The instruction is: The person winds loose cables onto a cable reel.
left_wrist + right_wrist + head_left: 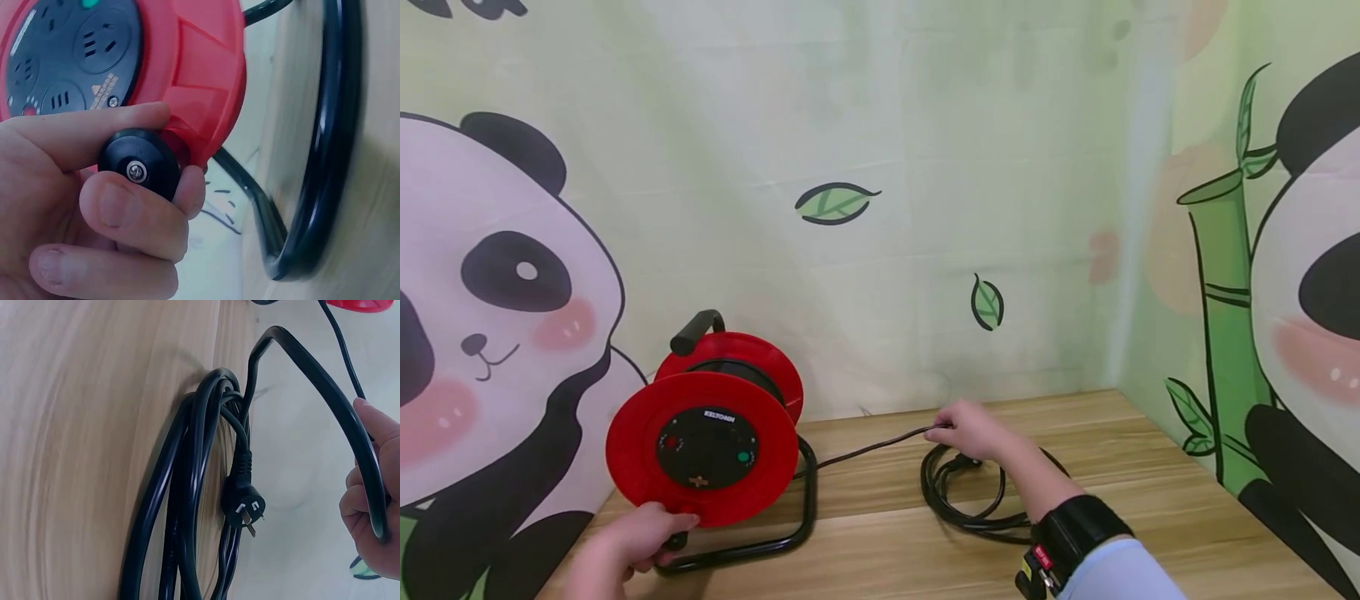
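A red cable reel [628, 467] with a black socket panel [707, 446] stands at the left on a black tube frame [809, 492]. My left hand [638, 540] grips the black crank knob [140, 159] low on the reel's front disc, fingers curled round it. From the reel a black cable [872, 447] runs taut to my right hand [973, 429], which holds it above the table. Beyond that hand the cable drops into a loose coil [194, 462] lying on the tabletop. The three-pin plug [242, 503] rests at the coil's edge, prongs showing in the right wrist view.
The wood-grain table [880, 517] reaches back to a pale green cloth backdrop [887, 292] printed with pandas and leaves. A carrying handle [696, 332] sticks up from the top of the reel. A black wrist strap [1082, 529] sits on the right forearm.
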Demonstrator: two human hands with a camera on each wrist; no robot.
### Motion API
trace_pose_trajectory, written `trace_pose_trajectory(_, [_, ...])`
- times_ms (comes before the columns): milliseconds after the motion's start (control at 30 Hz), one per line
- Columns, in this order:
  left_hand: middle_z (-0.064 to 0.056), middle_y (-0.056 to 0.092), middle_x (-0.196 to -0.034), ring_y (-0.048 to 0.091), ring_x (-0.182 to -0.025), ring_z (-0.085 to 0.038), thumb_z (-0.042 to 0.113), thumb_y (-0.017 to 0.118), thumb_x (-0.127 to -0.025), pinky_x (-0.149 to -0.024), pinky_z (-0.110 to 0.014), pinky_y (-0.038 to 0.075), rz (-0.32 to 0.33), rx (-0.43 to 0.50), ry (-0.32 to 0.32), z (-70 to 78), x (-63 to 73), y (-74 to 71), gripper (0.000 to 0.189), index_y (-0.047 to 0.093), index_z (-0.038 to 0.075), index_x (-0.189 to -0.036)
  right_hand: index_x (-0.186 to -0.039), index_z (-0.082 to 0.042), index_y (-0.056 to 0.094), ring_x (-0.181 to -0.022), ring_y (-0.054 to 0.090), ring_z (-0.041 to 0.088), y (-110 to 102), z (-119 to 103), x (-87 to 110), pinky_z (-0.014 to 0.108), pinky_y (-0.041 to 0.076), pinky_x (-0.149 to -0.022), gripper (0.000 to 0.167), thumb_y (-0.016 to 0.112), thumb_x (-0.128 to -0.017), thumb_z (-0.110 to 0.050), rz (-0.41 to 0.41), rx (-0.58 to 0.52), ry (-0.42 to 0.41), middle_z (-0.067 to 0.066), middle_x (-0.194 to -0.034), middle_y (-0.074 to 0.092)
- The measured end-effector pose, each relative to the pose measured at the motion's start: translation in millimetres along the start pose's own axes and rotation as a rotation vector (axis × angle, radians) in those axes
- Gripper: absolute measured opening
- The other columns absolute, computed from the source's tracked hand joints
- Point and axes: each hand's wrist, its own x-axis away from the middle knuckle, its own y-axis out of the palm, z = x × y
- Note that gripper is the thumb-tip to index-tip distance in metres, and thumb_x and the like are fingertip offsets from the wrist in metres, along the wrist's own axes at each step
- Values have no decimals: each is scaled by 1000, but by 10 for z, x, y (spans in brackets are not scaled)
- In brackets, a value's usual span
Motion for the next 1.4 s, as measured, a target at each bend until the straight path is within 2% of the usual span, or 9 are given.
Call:
trace_pose_trajectory(100, [-3, 53, -61, 33, -50, -13, 29, 53, -103, -53, -25, 23, 0, 7, 18, -49, 19, -66, 36, 64, 7, -75, -71, -15, 62, -56, 41, 9, 48, -34, -28, 27, 35, -55, 30, 67, -100, -23, -4, 2, -6, -9, -61, 46])
trace_pose_trajectory(267, [-3, 54, -63, 35, -52, -14, 31, 54, -103, -54, -26, 23, 39, 65, 32, -143, 30, -177, 33, 70, 3, -96, -76, -16, 67, -58, 45, 9, 115, -98, -79, 28, 39, -56, 25, 67, -100, -24, -16, 8, -10, -6, -64, 55])
trace_pose_trajectory(433, [-6, 55, -65, 38, -53, -16, 32, 55, -103, -53, -26, 27, 75, 155, 53, -222, 26, -259, 37, 66, -1, -115, -74, -17, 64, -57, 43, 9, 177, -167, -119, 28, 37, -56, 28, 66, -101, -25, -27, 23, -25, -8, -62, 50])
trace_pose_trajectory(533, [-6, 56, -66, 39, -53, -17, 33, 54, -104, -52, -25, 29, 101, 172, 54, -240, 47, -309, 36, 67, 0, -111, -75, -17, 64, -58, 44, 9, 214, -217, -145, 28, 38, -56, 27, 66, -101, -26, -30, 25, -41, -9, -63, 50])
trace_pose_trajectory(700, [-5, 55, -66, 41, -56, -18, 38, 47, -105, -55, -27, 31, 144, 177, 22, -217, 111, -403, 42, 65, 6, -87, -77, -17, 65, -59, 46, 9, 284, -331, -212, 29, 40, -58, 26, 65, -101, -26, -33, 30, -55, -9, -64, 52])
trace_pose_trajectory(900, [-3, 55, -67, 44, -64, -21, 49, 37, -107, -61, -32, 34, 199, 254, -5, -149, 168, -509, 55, 65, 8, -84, -77, -17, 64, -57, 45, 9, 383, -539, -294, 28, 38, -56, 27, 64, -102, -26, -34, 28, -65, -8, -63, 50])
trace_pose_trajectory(1100, [-2, 54, -66, 44, -58, -18, 56, 30, -106, -54, -29, 37, 338, 412, 43, -6, 225, -501, 62, 64, 8, -86, -77, -17, 63, -57, 45, 8, 498, -736, -369, 27, 40, -56, 28, 63, -102, -27, -34, 48, -69, -8, -63, 50])
trace_pose_trajectory(1200, [-1, 55, -67, 45, -54, -16, 68, 27, -101, -52, -27, 39, 430, 515, 39, 82, 232, -448, 69, 60, 9, -87, -78, -17, 65, -58, 48, 8, 543, -819, -395, 27, 43, -59, 27, 64, -102, -29, -37, 78, -70, -9, -65, 54])
trace_pose_trajectory(1400, [-2, 56, -67, 46, -56, -17, 77, 39, -93, -54, -26, 40, 585, 596, 33, 186, 212, -354, 68, 63, 13, -85, -78, -20, 66, -59, 52, 7, 632, -894, -430, 28, 45, -61, 26, 64, -101, -33, -47, 139, -76, -10, -66, 58])
